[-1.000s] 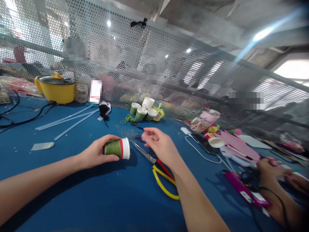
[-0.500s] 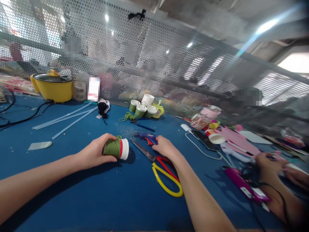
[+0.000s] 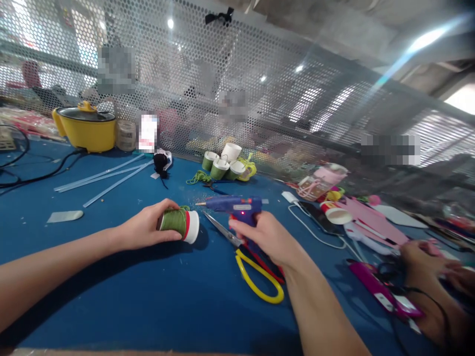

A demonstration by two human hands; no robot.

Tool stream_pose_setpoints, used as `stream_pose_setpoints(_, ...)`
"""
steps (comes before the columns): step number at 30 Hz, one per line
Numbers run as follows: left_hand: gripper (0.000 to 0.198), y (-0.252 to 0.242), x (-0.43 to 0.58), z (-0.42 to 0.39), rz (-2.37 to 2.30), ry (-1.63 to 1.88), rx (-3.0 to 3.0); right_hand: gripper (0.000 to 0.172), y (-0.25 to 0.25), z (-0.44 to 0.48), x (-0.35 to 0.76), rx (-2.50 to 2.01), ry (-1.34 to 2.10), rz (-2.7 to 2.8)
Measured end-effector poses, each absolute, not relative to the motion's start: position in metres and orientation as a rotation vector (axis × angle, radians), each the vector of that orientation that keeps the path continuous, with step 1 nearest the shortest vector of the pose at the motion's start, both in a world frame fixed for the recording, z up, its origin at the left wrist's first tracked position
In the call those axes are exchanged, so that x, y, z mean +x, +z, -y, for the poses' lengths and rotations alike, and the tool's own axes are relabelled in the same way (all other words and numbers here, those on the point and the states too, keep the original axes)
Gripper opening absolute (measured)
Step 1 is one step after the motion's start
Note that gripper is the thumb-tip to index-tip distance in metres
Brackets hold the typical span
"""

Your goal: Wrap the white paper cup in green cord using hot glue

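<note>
My left hand [image 3: 150,225] is wrapped around a paper cup [image 3: 192,227] wound with green yarn [image 3: 173,222]; the cup lies on its side, its white and red end toward the right. In my right hand [image 3: 269,237] is a blue glue gun [image 3: 233,203], raised above the table with its nozzle pointing left and a small red light lit. Beneath that hand lie scissors [image 3: 260,282] with one yellow and one red handle, blades toward the cup. The red handle is partly covered by my hand and the glue gun.
Clear glue sticks [image 3: 115,183] lie at the left near a yellow electric pot [image 3: 87,131]. Green-wrapped cups [image 3: 219,168] stand at the back. To the right are a phone [image 3: 321,217], a purple glue gun [image 3: 382,289] and another person's hands [image 3: 423,259].
My right hand has lifted the blue glue gun off the table and levelled it, nozzle toward the left. The left hand still holds the cup in about the same place.
</note>
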State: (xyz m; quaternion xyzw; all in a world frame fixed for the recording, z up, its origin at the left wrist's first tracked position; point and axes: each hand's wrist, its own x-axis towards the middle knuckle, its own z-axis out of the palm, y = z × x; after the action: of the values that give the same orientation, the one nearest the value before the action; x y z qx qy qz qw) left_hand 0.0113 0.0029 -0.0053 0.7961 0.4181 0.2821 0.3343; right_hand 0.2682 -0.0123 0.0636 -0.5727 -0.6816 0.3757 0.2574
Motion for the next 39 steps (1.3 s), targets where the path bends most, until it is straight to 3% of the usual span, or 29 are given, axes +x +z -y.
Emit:
stream_pose_setpoints(4, 0.044, -0.003, 0.007, -0.006, -1.048, 0.735, 2.111, 0.023, 0.064, 0.026, 0.251, -1.602, 1.03, 1.874)
stream_pose_setpoints(16, 0.042, -0.002, 0.005, -0.007, -1.05, 0.787, 2.164, 0.016, 0.061, 0.036, 0.246, -1.51, 0.518, 2.137)
stream_pose_setpoints(39, 0.042, -0.003, 0.005, -0.007, -1.023, 0.816, 2.297, 0.019, 0.059, 0.04, 0.25, -1.563, 0.54, 2.178)
